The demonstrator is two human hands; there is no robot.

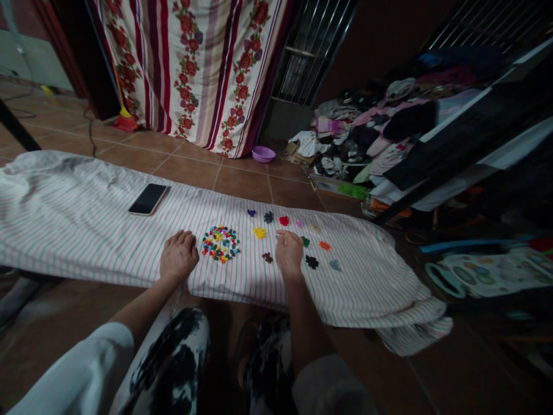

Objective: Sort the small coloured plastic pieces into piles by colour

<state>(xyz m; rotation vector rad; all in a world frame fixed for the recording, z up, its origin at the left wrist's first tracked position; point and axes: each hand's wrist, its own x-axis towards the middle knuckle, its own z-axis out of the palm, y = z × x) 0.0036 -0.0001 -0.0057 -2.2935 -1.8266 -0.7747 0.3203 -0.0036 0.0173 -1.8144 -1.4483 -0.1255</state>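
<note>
My left hand (178,255) rests on the striped cloth, fingers loosely bent and apart, just left of a round patch of mixed small coloured pieces (220,244). My right hand (289,249) hovers over the sorted piles with thumb and forefinger drawn together; anything between them is too small to make out. Its fingertips are close to a yellow pile (260,232). Around it lie a brown pile (267,257), red pile (284,221), dark grey pile (268,217), green pile (306,242), black pile (311,262), orange pile (325,245) and blue-grey pile (334,264).
A dark-screened phone (149,199) lies on the striped cloth (86,213) at the left. Small purple (251,212), pink (299,223) and beige (316,228) piles lie along the far row. Beyond are a purple basin (263,154) and heaped clothes (367,127).
</note>
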